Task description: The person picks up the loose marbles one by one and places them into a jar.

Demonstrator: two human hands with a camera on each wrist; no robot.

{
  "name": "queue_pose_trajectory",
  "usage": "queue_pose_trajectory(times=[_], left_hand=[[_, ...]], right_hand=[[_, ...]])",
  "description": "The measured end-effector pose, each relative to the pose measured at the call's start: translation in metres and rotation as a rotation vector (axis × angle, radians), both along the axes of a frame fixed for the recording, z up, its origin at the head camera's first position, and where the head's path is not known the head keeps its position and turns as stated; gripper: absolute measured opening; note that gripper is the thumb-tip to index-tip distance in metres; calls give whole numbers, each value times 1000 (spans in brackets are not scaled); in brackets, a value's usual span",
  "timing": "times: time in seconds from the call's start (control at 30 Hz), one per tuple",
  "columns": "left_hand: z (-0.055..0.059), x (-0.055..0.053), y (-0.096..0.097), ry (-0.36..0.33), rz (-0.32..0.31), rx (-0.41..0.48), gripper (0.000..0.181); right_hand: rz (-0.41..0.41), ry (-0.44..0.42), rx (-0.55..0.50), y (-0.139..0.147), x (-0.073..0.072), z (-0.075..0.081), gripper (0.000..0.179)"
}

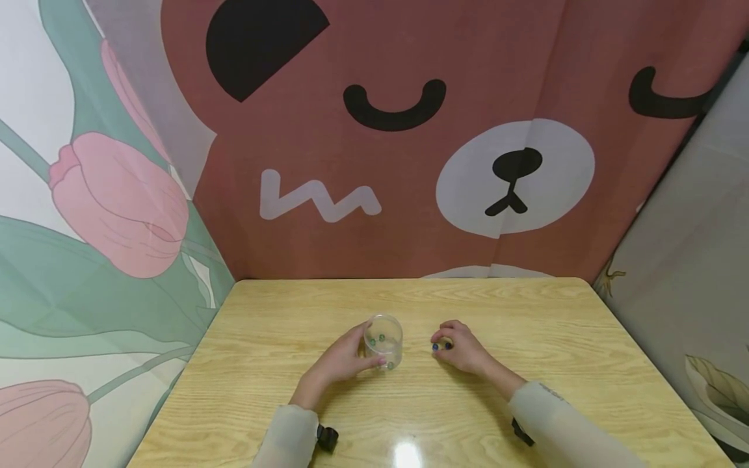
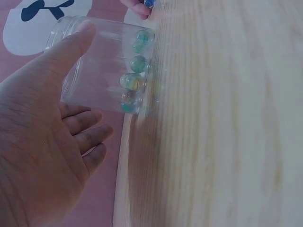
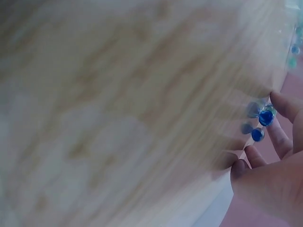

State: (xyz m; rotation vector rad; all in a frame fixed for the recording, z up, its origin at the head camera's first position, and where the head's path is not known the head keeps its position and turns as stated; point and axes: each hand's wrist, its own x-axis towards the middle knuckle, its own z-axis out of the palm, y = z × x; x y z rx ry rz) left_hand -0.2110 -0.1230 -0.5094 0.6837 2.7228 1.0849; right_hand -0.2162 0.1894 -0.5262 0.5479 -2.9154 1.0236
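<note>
My left hand (image 1: 345, 356) grips a clear plastic jar (image 1: 393, 328) by its side, the thumb lying along the near wall. Several green and multicoloured marbles (image 2: 138, 64) lie at the bottom of the jar, which stands upright on or just over the wooden table. To the right, my right hand (image 1: 463, 348) rests low with its fingertips at the tabletop. Its curved, parted fingers surround blue marbles (image 3: 265, 118) that sit on the table, and no firm pinch shows. A greenish marble seems to be partly hidden behind one of them.
The light wooden table (image 1: 281, 312) reaches back to a hanging cloth (image 1: 409, 247) with a bear's face. A tulip-printed cloth (image 1: 117, 201) hangs on the left, and a pale cloth (image 1: 690, 227) on the right.
</note>
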Motion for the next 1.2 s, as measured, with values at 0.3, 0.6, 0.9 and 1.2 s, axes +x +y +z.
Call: queue_pose_trajectory(times=[0.3, 0.6, 0.9, 1.2], left_hand=[[0, 2, 1, -7, 0, 8, 94], [-2, 2, 1, -12, 6, 8, 93], [-3, 1, 1, -11, -1, 25, 93], [-1, 1, 1, -2, -6, 18, 94]], right_hand=[[-42, -25, -15, -4, 3, 2, 9], [-76, -92, -96, -3, 1, -2, 8], [-77, -111, -120, -2, 3, 2, 6], [-74, -102, -124, -1, 3, 5, 5]])
